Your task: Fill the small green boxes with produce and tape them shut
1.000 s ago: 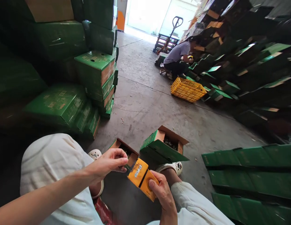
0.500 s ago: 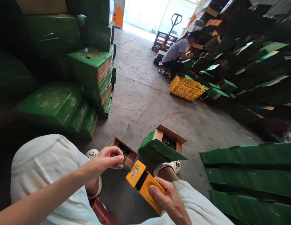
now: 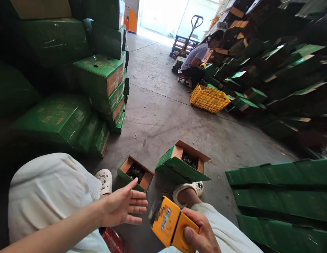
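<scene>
Now the right hand (image 3: pixel 203 230) grips a flat, yellow, boxy tool (image 3: pixel 174 224). Left of the tool, the left hand (image 3: pixel 123 208) is spread wide. Past the tool sit two open green cardboard boxes (image 3: pixel 176 168) with dark stuff inside.

Warehouse, stacked green cartons (image 3: pixel 98 79), hand pallet truck (image 3: pixel 190 38), yellow crate (image 3: pixel 209 99), concrete floor (image 3: pixel 158 123).

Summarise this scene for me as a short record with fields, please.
Left hand: open, fingers spread, apart from the yellow device
Right hand: gripping a yellow handheld device with a label
Floor ahead: left open carton and right open carton, both green; dark contents, not identifiable
Left side: stacked green cartons
Background: co-worker, crouched low near a yellow plastic crate; pallet jack farther back
</scene>
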The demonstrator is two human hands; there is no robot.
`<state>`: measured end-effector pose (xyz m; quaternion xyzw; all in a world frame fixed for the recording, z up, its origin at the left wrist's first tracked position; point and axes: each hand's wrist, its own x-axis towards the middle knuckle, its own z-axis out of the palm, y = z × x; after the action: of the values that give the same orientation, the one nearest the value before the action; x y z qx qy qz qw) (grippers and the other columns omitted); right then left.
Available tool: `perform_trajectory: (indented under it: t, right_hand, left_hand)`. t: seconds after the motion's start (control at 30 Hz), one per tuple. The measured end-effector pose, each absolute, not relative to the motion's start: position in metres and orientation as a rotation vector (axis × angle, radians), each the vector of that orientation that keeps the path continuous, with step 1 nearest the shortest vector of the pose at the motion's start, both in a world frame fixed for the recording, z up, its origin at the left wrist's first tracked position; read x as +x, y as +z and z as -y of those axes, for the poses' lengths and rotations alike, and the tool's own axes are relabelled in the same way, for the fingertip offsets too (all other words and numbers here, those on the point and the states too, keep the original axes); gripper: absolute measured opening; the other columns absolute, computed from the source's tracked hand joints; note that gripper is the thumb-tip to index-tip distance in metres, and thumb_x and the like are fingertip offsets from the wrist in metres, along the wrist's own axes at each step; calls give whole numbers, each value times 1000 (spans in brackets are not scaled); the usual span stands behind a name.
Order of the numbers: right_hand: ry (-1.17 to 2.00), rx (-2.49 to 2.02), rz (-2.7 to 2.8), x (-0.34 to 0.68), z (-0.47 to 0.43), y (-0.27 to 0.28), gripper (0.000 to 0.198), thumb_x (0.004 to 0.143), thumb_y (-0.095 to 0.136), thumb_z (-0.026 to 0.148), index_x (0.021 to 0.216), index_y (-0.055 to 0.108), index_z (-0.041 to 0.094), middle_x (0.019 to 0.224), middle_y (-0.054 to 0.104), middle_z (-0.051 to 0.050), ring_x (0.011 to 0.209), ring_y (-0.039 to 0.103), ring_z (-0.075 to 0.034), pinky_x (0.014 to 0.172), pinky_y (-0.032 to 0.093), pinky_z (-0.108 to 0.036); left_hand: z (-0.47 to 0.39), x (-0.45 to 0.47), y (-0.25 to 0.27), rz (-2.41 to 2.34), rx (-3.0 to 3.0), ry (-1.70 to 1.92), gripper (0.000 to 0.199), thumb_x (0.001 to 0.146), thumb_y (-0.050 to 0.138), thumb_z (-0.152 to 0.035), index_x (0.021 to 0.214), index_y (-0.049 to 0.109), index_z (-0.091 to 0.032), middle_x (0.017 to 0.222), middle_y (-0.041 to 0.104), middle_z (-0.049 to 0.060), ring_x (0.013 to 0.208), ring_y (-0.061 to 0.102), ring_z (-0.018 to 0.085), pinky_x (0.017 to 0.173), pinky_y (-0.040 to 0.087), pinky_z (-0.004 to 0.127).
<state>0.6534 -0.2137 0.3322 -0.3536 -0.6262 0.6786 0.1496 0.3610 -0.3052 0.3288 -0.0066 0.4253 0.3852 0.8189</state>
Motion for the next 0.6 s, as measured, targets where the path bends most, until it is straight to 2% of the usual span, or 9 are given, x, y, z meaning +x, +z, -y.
perform_trajectory:
  t: [0.17,0.3,0.47,0.53,0.6]
  right_hand:
    - [1856,-1098,1816,659,217,331,72,61,73,89,69,69,17,63,56,-3,59,46,-16,52,36,-26]
    - [1857,-1095,1829,660,219,326,73,63,70,89,70,69,17,62,53,-2,58,44,-15,52,33,-26]
    - [1772,-1067,1855,661,220,325,71,66,69,88,68,67,17,61,51,-1,57,42,-15,53,31,-27]
    - [1725,-1063,1873,663,218,324,70,66,70,87,66,68,17,61,52,-2,57,43,-15,53,33,-27]
    - [1696,-1053,1887,664,216,321,68,65,72,86,66,69,18,60,53,-3,57,44,-16,52,35,-27]
  left_hand:
    - [308,373,339,-823,-64,790,77,71,78,-79,110,68,-14,117,68,16,105,67,26,92,57,41]
    - [309,377,343,-773,-51,733,62,73,86,-66,105,71,-15,115,71,14,97,70,24,86,59,39]
    - [310,375,351,-734,50,744,44,76,91,-42,106,76,-13,103,72,11,85,69,17,84,58,34]
    - [310,375,352,-758,90,759,42,72,95,-32,105,76,-13,97,72,9,79,66,14,84,57,32]
    - [310,379,348,-827,85,780,44,69,97,-31,105,76,-16,98,70,7,79,63,13,84,57,34]
